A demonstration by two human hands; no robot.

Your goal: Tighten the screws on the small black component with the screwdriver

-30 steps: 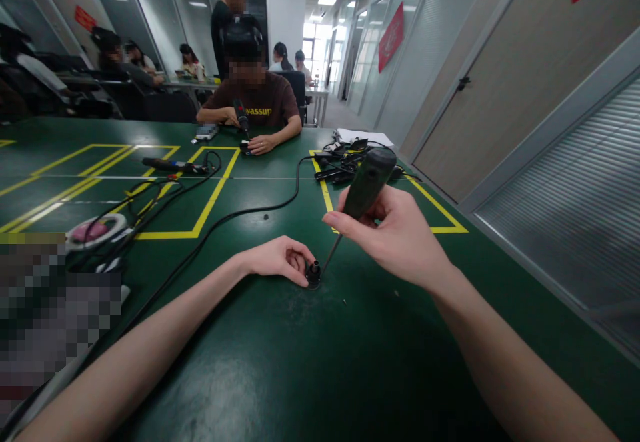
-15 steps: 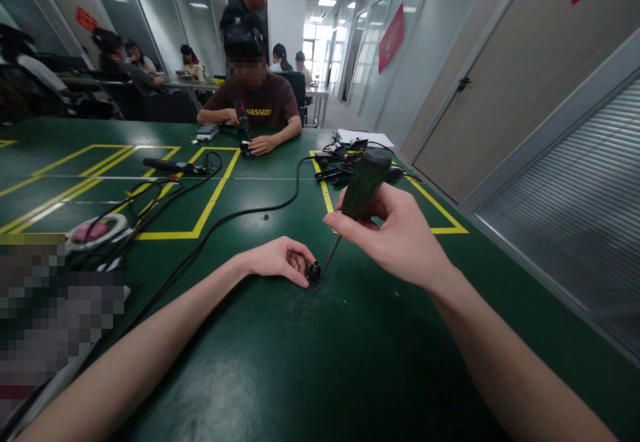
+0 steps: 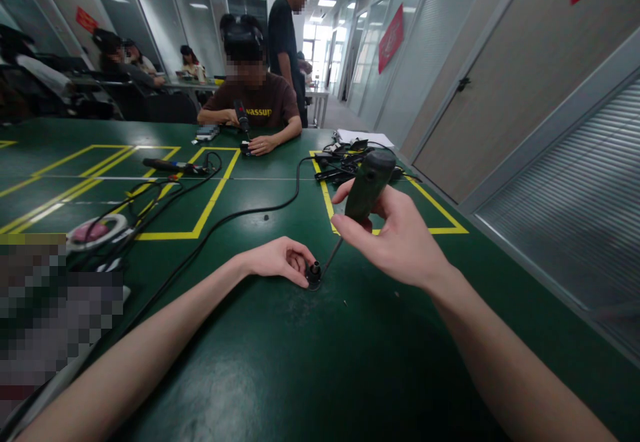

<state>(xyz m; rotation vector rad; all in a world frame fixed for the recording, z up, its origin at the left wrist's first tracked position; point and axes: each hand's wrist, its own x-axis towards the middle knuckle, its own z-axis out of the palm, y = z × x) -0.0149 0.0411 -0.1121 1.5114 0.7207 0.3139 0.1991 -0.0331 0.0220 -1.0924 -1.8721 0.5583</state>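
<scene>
My right hand [image 3: 395, 229] grips the dark green handle of a screwdriver [image 3: 369, 185], tilted with its top to the right. Its thin shaft slants down and left to a small black round part [image 3: 313, 277] on the green table. Thumb and fingertips of my left hand [image 3: 277, 260] are closed on that part from the left. A short metal-tipped stub stands up from it. Where exactly the screwdriver tip touches is too small to make out.
Behind my right hand lies a heap of black cables and parts [image 3: 345, 162] inside yellow tape. A black cable [image 3: 225, 219] crosses the table. A corded tool [image 3: 173, 165] and a white ring-shaped item [image 3: 100, 231] lie left. Opposite sits a person [image 3: 253, 102] using a similar tool.
The screwdriver handle has tipped slightly to the right along with my right hand. My left hand and the black part stay put. A standing person behind has moved right.
</scene>
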